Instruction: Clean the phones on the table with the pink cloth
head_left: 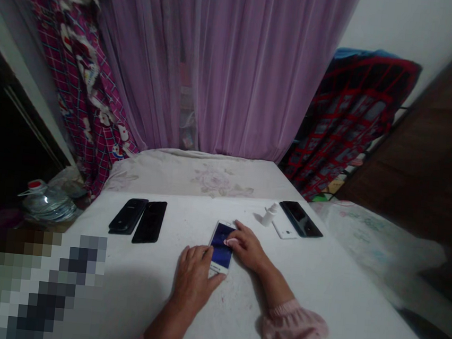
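A white smartphone [222, 248] with a lit blue screen lies face up on the white table. My left hand [194, 273] grips its lower left part, with the fingers along the left edge and the thumb at the bottom corner. Over the upper right of the screen, my right hand [246, 246] pinches a small pink cloth [233, 241] against the glass. Part of the cloth is hidden under the fingers. Beyond the right hand stands a small white spray bottle [270, 215].
At the left lie a dark phone [127, 216] and a black phone [149, 222]. A white phone [284, 229] and a dark glossy phone [301, 219] rest at the right. A large water bottle [47, 201] stands beyond the table's left edge. Purple curtains [235, 69] hang behind.
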The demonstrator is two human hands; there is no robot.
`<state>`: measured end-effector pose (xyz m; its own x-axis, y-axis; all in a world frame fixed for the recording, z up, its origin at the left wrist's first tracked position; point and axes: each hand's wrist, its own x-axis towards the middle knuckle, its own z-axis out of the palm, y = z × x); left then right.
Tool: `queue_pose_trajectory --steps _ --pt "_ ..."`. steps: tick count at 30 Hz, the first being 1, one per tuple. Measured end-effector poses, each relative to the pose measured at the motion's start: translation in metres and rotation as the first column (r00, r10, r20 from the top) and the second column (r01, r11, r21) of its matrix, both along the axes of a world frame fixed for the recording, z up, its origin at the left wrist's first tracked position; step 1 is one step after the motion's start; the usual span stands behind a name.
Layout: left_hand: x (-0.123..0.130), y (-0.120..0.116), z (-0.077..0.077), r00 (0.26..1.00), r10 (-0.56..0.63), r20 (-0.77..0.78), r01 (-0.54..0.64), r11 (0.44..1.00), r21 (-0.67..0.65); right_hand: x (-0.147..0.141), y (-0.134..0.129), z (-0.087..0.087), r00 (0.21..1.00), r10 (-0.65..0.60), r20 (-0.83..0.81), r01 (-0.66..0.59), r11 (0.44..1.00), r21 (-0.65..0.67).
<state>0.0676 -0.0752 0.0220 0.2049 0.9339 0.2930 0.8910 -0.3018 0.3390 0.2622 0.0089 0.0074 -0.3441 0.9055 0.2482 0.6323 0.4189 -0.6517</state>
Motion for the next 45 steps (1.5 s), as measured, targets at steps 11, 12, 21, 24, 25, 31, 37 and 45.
queue_pose_trajectory --steps 11,12,21,24,25,31,37,45 --pt "0.005 -0.001 -0.004 0.995 -0.085 -0.057 0.092 0.988 0.124 -0.012 0.037 -0.002 0.972 -0.228 0.057 0.224 0.972 0.073" --pt "0.006 0.0 -0.007 0.994 -0.094 -0.062 0.102 0.983 0.152 -0.012 0.039 -0.003 0.971 -0.232 0.053 0.228 0.971 0.069" --pt "0.014 0.008 -0.038 0.929 -0.352 -0.114 0.37 0.881 0.294 0.007 0.033 -0.003 0.998 -0.05 -0.043 0.052 0.998 0.04" --pt "0.014 0.008 -0.039 0.932 -0.341 -0.121 0.362 0.883 0.298 0.019 0.022 -0.002 0.984 0.155 -0.088 -0.148 0.986 0.074" --pt "0.014 0.008 -0.038 0.931 -0.343 -0.128 0.366 0.882 0.298 0.021 0.019 -0.002 0.979 0.188 -0.08 -0.182 0.98 0.084" --pt "0.014 0.01 -0.036 0.926 -0.352 -0.134 0.376 0.872 0.313 0.013 0.025 -0.005 0.998 0.06 -0.016 -0.057 0.989 0.134" --pt "0.014 0.01 -0.039 0.928 -0.354 -0.116 0.372 0.876 0.307 -0.002 0.044 -0.006 0.991 -0.13 0.04 0.125 0.985 0.116" --pt "0.015 0.009 -0.035 0.933 -0.346 -0.1 0.36 0.887 0.288 0.001 0.019 -0.001 0.994 -0.098 -0.047 0.102 0.991 0.086"
